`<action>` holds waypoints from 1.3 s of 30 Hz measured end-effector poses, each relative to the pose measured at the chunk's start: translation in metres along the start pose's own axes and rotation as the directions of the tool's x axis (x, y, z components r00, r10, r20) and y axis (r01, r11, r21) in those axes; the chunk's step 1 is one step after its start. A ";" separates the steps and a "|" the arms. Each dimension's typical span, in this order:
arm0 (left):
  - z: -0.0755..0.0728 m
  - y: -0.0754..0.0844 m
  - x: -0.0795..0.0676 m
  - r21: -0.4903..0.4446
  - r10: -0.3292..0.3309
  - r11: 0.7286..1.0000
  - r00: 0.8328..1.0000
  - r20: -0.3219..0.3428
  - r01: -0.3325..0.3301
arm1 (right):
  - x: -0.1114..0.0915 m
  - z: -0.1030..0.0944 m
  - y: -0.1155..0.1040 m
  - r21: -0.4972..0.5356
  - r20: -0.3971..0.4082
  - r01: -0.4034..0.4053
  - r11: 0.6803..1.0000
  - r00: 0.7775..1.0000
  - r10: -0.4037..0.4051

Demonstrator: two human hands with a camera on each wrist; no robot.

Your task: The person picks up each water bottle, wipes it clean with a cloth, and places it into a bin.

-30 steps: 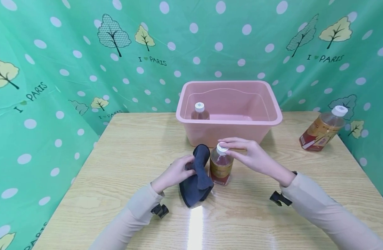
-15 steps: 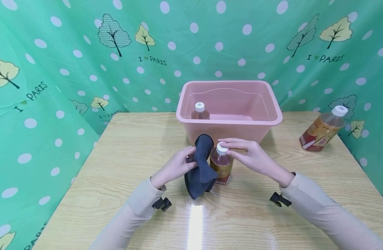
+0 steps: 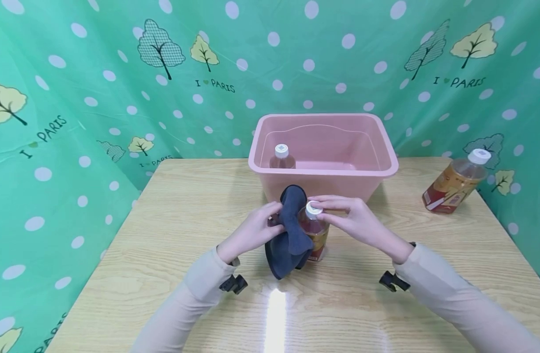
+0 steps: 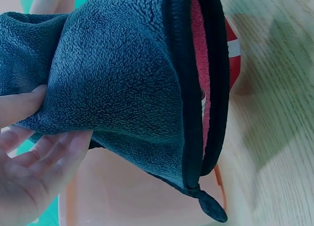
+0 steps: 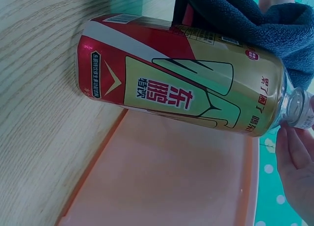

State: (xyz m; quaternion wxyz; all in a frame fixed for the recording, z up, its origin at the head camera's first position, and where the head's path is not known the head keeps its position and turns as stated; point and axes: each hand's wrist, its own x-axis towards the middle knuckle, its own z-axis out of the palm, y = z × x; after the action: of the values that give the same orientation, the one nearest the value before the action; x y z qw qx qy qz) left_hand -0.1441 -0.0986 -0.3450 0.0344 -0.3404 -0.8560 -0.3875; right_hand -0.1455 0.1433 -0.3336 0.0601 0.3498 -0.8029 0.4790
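Observation:
My left hand (image 3: 257,229) pinches a bunched dark blue-grey towel (image 3: 292,235) with black edging. In the left wrist view the towel (image 4: 122,74) shows a fuzzy face, a strip of red inner side and a small hanging loop. It lies against the left side of a plastic drink bottle (image 3: 317,245), covering part of its label. My right hand (image 3: 351,215) holds that bottle by its white cap, and the bottle stands upright on the table. Seen from the right wrist, the bottle (image 5: 181,74) has a red and gold label with Chinese characters.
Just behind the bottle stands a pink plastic bin (image 3: 323,181) with one capped bottle (image 3: 282,159) inside at its left. Another drink bottle (image 3: 455,184) stands at the table's right edge. A polka-dot curtain (image 3: 252,63) hangs behind the wooden table (image 3: 173,215).
My left hand has moved the towel up and to the right, and it now overlaps the bottle's left side. My right hand stays on the cap. The bottle has hardly moved.

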 end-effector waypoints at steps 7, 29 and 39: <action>0.000 0.001 0.003 0.028 0.014 0.999 1.000 0.020 -0.015 | 0.001 0.000 0.001 0.028 0.008 -0.020 0.999 1.000 0.020; 0.023 -0.022 -0.002 0.059 -0.012 0.998 0.994 0.110 0.006 | 0.001 -0.002 0.000 0.096 0.048 -0.093 0.991 0.995 0.089; 0.038 -0.036 -0.006 0.085 -0.055 0.996 0.981 0.186 0.040 | 0.001 -0.002 0.002 0.118 0.061 -0.097 0.988 0.994 0.090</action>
State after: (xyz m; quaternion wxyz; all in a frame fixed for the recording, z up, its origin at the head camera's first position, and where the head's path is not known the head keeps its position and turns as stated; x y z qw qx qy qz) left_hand -0.1536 -0.0934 -0.3966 -0.0419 -0.3533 -0.8782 -0.3195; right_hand -0.1484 0.1451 -0.3333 -0.0058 0.3278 -0.7892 0.5193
